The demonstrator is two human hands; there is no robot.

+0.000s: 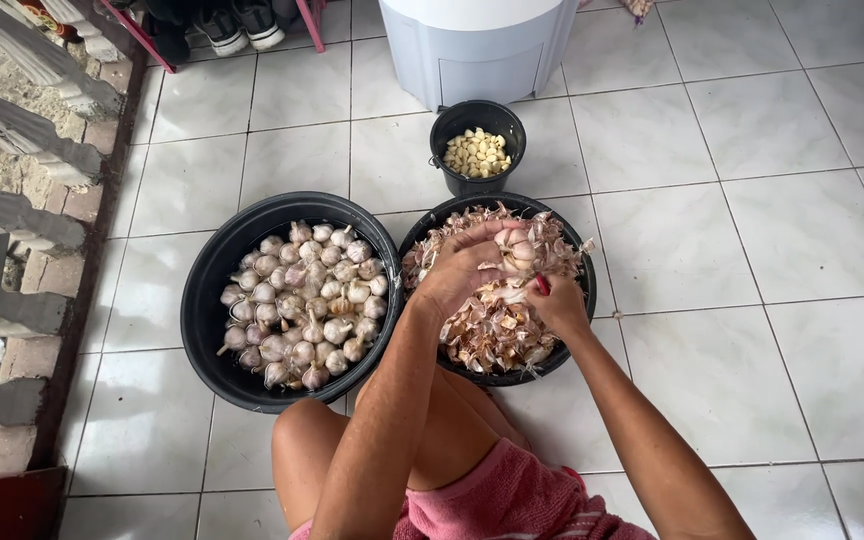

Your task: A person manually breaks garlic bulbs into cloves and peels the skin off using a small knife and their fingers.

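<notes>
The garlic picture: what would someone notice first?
Two big black tubs sit side by side on the white tiled floor: the left tub holds whole garlic bulbs, the right tub papery skins. Above the skins, the left hand holds a garlic bulb and the right hand something small and red. Behind sits a small black bucket of peeled cloves.

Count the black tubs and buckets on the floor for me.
3: a big tub of whole garlic bulbs at left, a tub of garlic skins under both hands, and a small bucket of peeled cloves behind them.
</notes>
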